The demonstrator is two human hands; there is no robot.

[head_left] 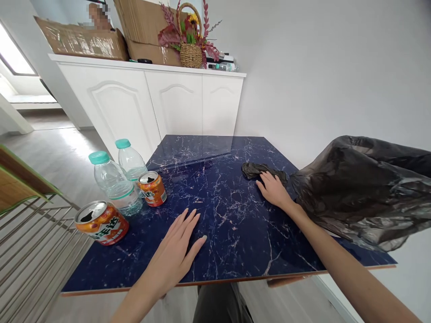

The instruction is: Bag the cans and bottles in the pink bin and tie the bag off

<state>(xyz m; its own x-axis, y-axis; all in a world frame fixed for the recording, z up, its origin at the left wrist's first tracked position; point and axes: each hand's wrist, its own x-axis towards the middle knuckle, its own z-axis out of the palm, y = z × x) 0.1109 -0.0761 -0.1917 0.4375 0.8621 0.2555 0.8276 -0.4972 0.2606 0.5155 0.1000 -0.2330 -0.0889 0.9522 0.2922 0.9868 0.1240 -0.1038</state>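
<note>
My left hand (178, 249) lies flat on the dark blue marbled table (215, 242), fingers stretched out and holding nothing. Farther right, my right hand (273, 189) rests with spread fingers at the edge of a bunched part of a black plastic bag (252, 170); the fingertips touch it without wrapping round it. The puffed-up body of a black plastic bag (357, 188) spreads over the table's right side. Left of my left hand stand two orange drink cans (153, 190), both opened, and two clear plastic bottles (121, 190) with teal caps, partly filled.
A white cabinet (177, 98) stands behind the table, bearing cardboard boxes (81, 42), a wicker basket (191, 56) of flowers and a bottle lying down (227, 67). A metal rack (30, 260) is close on the left. A person (98, 17) appears in the background, and a wall borders the right.
</note>
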